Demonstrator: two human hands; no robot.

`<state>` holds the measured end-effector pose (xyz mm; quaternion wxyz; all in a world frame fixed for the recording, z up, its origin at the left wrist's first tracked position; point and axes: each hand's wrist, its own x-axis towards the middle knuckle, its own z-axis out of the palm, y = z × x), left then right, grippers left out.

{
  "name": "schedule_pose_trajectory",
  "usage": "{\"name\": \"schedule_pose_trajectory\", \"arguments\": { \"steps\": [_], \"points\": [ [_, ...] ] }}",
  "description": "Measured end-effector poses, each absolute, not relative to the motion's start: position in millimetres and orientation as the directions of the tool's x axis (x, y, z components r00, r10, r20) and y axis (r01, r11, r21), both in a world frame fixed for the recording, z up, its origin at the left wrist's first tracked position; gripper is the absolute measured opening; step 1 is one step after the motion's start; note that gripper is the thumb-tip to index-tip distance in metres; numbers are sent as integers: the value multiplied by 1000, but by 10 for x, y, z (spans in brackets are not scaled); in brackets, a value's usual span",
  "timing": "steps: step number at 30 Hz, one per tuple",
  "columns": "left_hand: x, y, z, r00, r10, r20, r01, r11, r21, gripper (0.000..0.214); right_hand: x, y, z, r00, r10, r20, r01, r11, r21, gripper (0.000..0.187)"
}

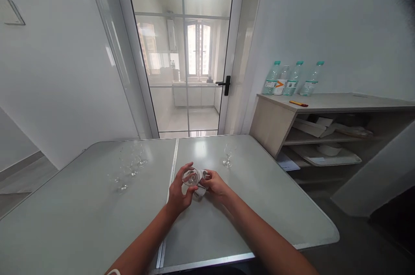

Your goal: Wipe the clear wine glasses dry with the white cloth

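A clear stemmed glass point(191, 177) is tipped with its round rim toward me, above the middle of the table. My left hand point(177, 190) curls around its bowl, thumb below and fingers above. On the glass's right side, my right hand point(214, 183) is closed on a white cloth point(200, 191), pressed near the stem and base. The fingers partly hide that end of the glass, and whether the cloth is fabric or paper is unclear. Beyond my right hand, another stemmed glass point(228, 161) stands upright.
Several clear stemmed glasses point(122, 187) stand on the left half of the grey table point(81, 223). A metal seam point(174, 164) divides the tabletop. To the right, a shelf unit point(275, 119) carries plastic bottles point(292, 82) and an orange-yellow stick-like item point(298, 103). A glass door point(204, 115) stands behind.
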<state>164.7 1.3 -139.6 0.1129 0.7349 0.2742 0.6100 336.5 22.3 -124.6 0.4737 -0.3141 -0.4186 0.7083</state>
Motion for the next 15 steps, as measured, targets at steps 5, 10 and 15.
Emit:
{"name": "schedule_pose_trajectory", "arguments": {
  "steps": [5,10,15],
  "points": [
    [1669,3,-1417,143,543,827,212,-833,510,67,3371,284,-1325,-174,984,39,-331,-21,-943,30],
    [1671,15,-1442,168,553,816,105,-833,543,63,3375,284,-1250,-250,963,97,-412,-16,-911,34],
    [1652,2,-1417,232,543,807,149,-840,522,65,3391,289,-1274,-380,925,28,-352,-116,-929,23]
  ]
}}
